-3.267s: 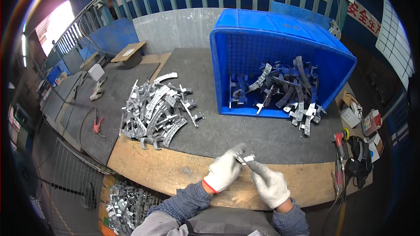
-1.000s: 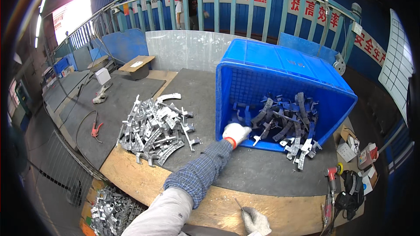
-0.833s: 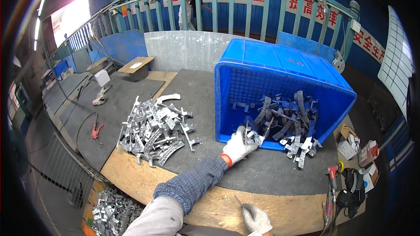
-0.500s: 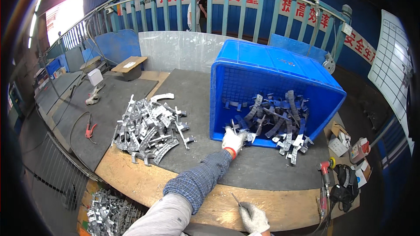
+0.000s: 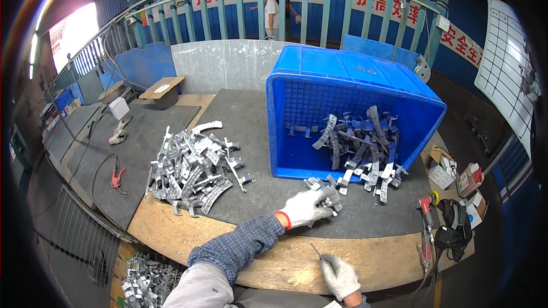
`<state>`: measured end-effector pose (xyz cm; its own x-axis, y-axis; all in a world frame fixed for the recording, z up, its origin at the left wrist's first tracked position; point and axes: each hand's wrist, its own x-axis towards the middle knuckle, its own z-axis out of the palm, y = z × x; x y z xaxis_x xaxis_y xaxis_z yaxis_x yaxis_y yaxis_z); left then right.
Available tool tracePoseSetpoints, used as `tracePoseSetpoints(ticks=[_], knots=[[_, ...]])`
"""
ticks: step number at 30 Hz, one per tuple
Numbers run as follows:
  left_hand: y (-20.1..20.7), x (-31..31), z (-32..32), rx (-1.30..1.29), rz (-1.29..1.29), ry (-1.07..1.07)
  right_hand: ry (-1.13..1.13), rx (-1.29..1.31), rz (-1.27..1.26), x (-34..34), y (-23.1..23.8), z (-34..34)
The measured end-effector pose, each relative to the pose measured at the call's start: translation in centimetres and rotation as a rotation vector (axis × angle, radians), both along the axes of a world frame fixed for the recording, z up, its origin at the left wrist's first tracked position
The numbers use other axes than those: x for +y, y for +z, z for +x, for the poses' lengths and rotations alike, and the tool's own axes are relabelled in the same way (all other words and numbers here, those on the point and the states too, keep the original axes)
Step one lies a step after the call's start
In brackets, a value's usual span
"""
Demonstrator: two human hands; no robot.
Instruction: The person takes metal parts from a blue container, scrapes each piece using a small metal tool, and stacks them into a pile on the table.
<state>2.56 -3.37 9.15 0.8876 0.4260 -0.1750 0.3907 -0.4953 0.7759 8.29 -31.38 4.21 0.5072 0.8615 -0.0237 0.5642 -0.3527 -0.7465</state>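
Note:
In a white knit glove, my left hand [image 5: 305, 208] is closed on a grey metal casting [image 5: 329, 198], just in front of a blue plastic crate [image 5: 285, 174]. The fingers partly cover the casting. Closer to me, my gloved right hand [image 5: 341, 277] grips a thin pointed metal tool [image 5: 314, 247], which sticks out toward the upper left; its handle is hidden in the fist. The crate lies on its side, mouth toward me, with a heap of curved metal castings [image 5: 372, 154] spilling over its lower edge. A second pile of castings [image 5: 194, 165] lies left of it on the black mat.
On the right lie a red air grinder [image 5: 424, 208], a dark bundle [image 5: 454, 225] and small boxes [image 5: 440, 175]. A red air blow gun [image 5: 117, 178] with its hose is at left. Below the table's wooden edge [image 5: 188, 239] are more castings [image 5: 145, 279]. Two people stand behind the railing.
My left hand has come out of the crate's mouth toward me, bringing a casting. The right hand has shifted slightly right, still gripping the thin tool. The whole view has shifted a little.

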Motion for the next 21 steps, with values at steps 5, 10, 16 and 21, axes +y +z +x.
tracePoseSetpoints(ticks=[5,10,16,21], knots=[[-2.5,-1.5,1.5,-0.286,0.507,-0.013,-0.027,-0.003,0.05,-0.2,0.0,-0.1],[-4.6,-2.7,-0.5,-0.251,0.528,0.066,-0.054,0.008,0.04,-0.8,0.1,0.0],[-1.7,-2.3,-3.4,-0.141,0.261,0.098,-0.041,-0.006,0.058,-0.6,-0.2,0.1],[-3.0,-1.6,-6.5,-0.07,0.285,0.27,-0.055,-0.003,0.066,-0.3,-0.1,0.0]])
